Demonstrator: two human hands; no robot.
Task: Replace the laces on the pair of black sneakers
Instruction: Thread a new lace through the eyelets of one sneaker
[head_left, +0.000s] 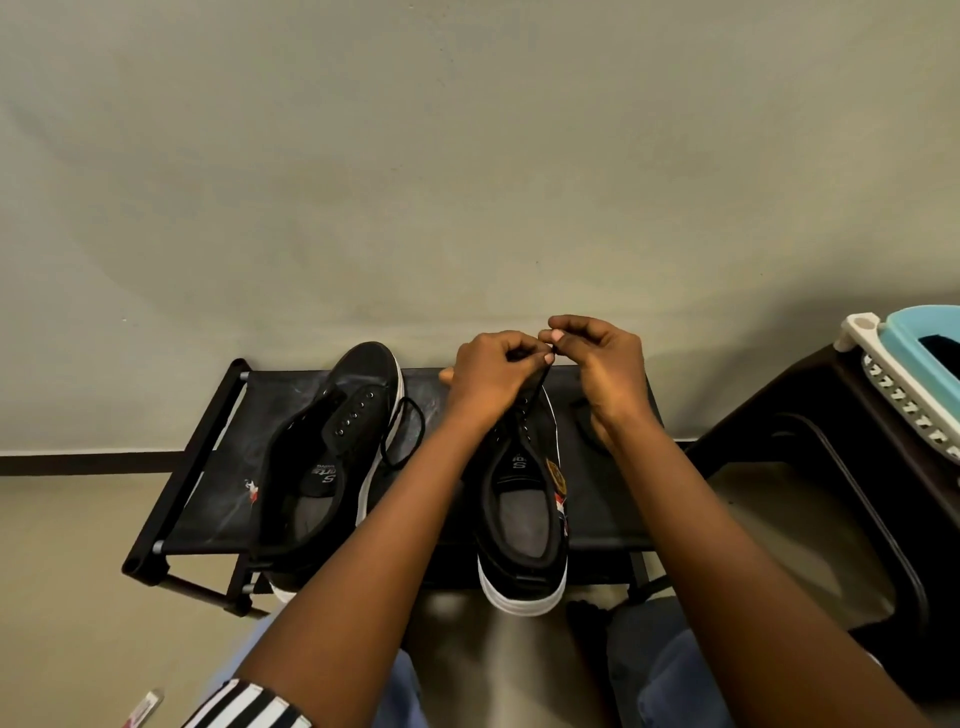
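Two black sneakers with white soles stand on a low black rack (208, 457). The left sneaker (332, 452) shows bare eyelets, and a loose black lace (402, 434) lies looped beside it. Over the toe end of the right sneaker (524, 519) my two hands meet. My left hand (491, 376) and my right hand (602, 364) both pinch a black lace (540, 378) that runs down to the front eyelets of that shoe. The lower part of this lace is hidden behind my left wrist.
A dark brown plastic stool (841, 499) stands at the right, carrying a white and light-blue basket (914, 374). A plain wall rises right behind the rack. My knees in blue jeans are below the rack's front edge. A small pink-white object (143, 712) lies on the floor at bottom left.
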